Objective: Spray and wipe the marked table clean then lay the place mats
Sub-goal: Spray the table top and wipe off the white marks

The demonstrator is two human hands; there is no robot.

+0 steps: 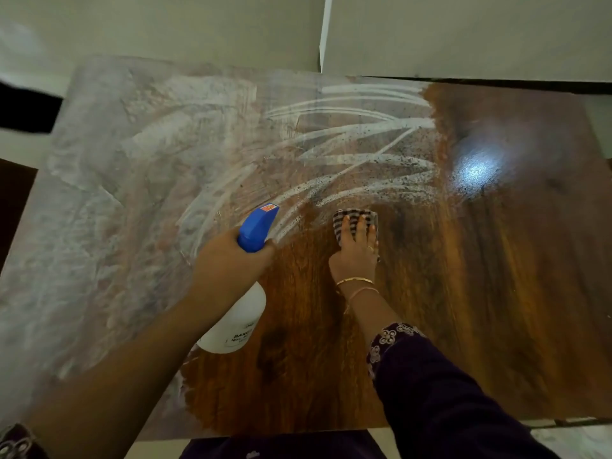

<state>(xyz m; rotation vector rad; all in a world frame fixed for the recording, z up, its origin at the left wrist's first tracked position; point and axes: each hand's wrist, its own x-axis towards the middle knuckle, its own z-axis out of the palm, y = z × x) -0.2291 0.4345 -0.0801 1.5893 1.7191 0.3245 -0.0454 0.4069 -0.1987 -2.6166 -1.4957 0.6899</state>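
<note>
A wooden table [496, 293] fills the view. White chalky marks [132, 160] smear its left half and streak across the middle; the right and near parts show bare brown wood. My left hand [228, 256] grips the neck of a white spray bottle [236, 323] with a blue nozzle [258, 226] that points away over the marks. My right hand [356, 253] presses a striped cloth [351, 217] flat on the table with straight fingers, at the lower edge of the white streaks.
A pale wall [198, 24] runs behind the table's far edge, with a white vertical edge [326, 31] near the middle. A bright light reflection [477, 170] shines on the wood at the right. The near table edge [298, 432] lies close to my body.
</note>
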